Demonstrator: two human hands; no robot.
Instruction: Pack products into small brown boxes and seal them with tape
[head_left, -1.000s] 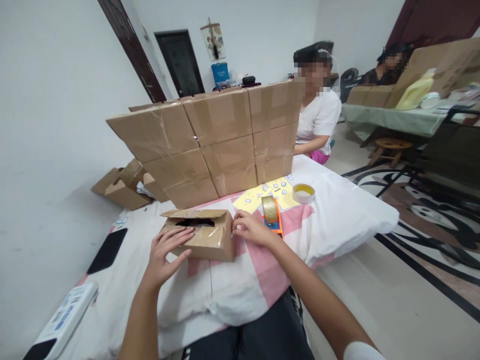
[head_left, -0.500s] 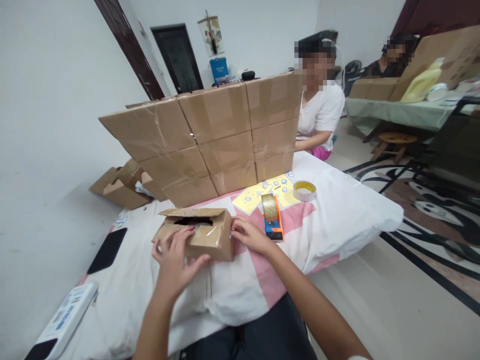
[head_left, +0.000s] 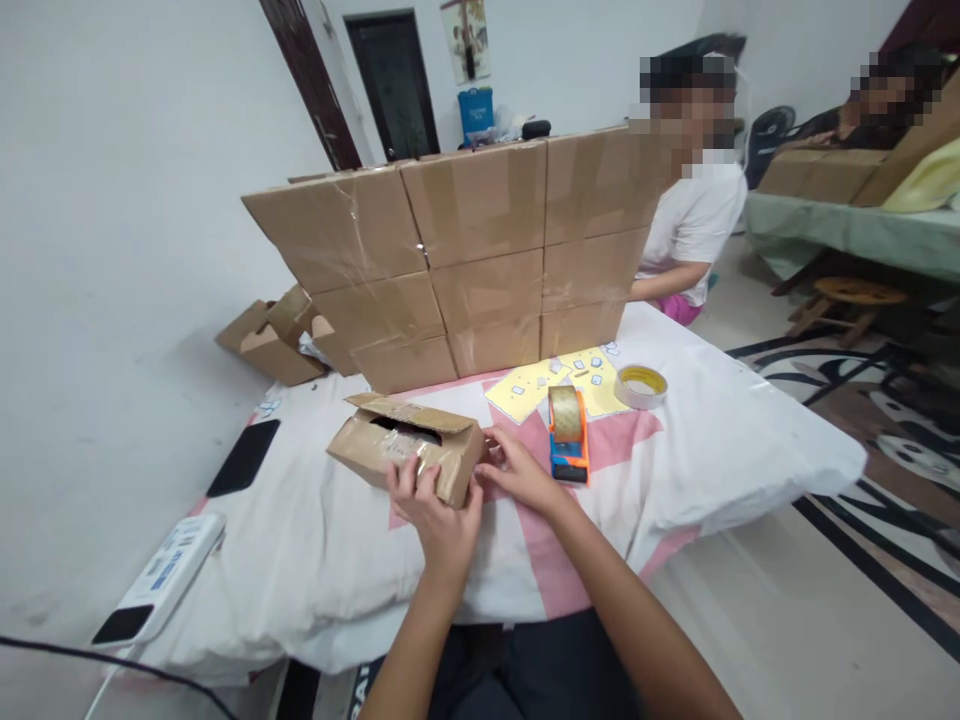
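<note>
A small cardboard box [head_left: 379, 450] with loose flaps and clear tape on its top lies on the white and pink bedding [head_left: 697, 440] in front of me. My left hand [head_left: 435, 505] grips the box's near right corner, fingers curled over its front edge. At the box's right end, my right hand [head_left: 517, 470] presses with bent fingers. An orange tape dispenser [head_left: 568, 440] with a brown roll stands just right of that hand.
A wall of stacked, taped cardboard boxes [head_left: 480, 260] rises behind. A loose tape roll [head_left: 640, 386] and a yellow sheet [head_left: 555, 385] with small stickers lie beyond the dispenser. A person in a white shirt [head_left: 694, 225] sits past the boxes. A black phone [head_left: 244, 457] lies at left.
My left hand slid from the box's left front to its near right corner, and the box turned, its left end swinging away. My view shifted left.
</note>
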